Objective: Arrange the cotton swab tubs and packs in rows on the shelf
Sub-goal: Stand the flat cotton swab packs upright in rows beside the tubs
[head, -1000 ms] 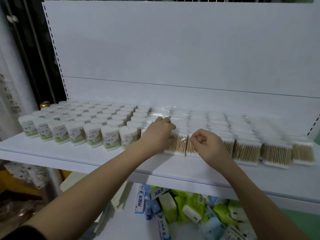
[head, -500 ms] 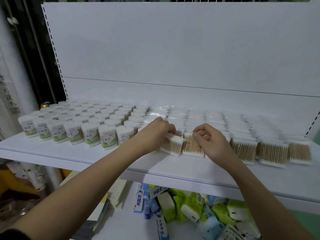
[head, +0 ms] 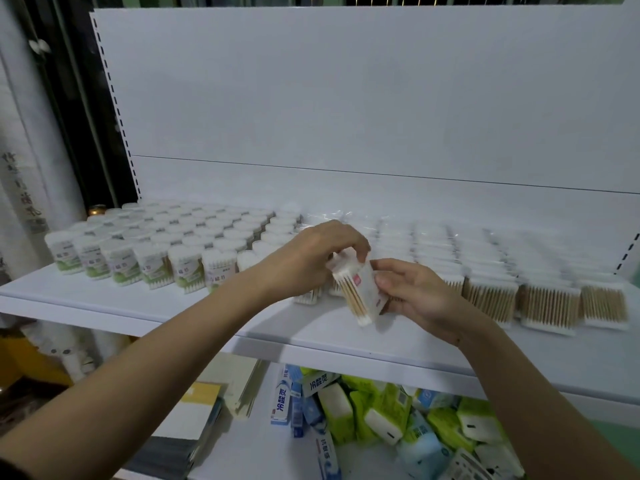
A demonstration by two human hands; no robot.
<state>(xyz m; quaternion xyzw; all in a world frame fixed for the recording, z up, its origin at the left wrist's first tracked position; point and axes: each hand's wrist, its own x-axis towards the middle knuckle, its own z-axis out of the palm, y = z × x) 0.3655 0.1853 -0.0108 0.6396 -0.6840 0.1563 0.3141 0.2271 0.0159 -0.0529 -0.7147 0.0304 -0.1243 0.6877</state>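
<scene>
A flat pack of wooden cotton swabs (head: 358, 292) with a red label is lifted off the white shelf (head: 173, 306) and turned on edge. My left hand (head: 311, 258) pinches its top from above. My right hand (head: 415, 292) holds its right side with thumb and fingers. Round tubs of swabs (head: 156, 247) with green labels stand in rows on the shelf's left half. Flat swab packs (head: 519, 292) lie in rows on the right half, partly hidden behind my hands.
The white back panel (head: 346, 98) rises behind the rows. Below the shelf lies a heap of green and white packets (head: 398, 410) and blue boxes (head: 282, 400). A slotted upright (head: 114, 105) edges the left side. The shelf's front strip is bare.
Both hands were on the front-row packs on the shelf. One pack has since come up off the shelf and turned on edge, held between both hands.
</scene>
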